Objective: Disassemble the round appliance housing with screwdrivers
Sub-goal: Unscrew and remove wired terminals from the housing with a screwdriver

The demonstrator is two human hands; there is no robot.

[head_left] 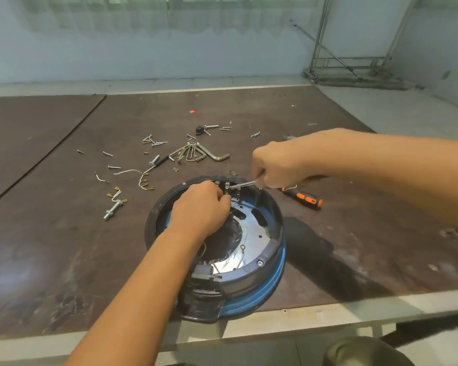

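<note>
**A:** What's closest?

**B:** The left forearm, coming up from the lower edge. The left hand (200,207) sits inside the round housing (251,280), fingers curled at the terminals on its far rim. I can't tell whether they pinch one.

**A:** And the rest, biggest first?

**B:** The dark brown table (64,247) lies under everything. The housing, black-rimmed with a blue band, lies open side up beneath the left hand, at the table's near edge. The right hand (278,165) is clenched around a metal-shafted tool (245,184). The handle is hidden in the fist, and the tip meets the terminals just beyond the left fingertips.

**A:** Loose things?

**B:** An orange-and-black screwdriver (304,198) lies on the table just beside the right fist, on its outer side. A bunch of hex keys (198,154) lies beyond the left hand, past the rim. Wires with brass terminals (143,180) and a bolt (113,207) lie well out to the left hand's left. Screws (154,141) are scattered farther off than the keys.
</note>
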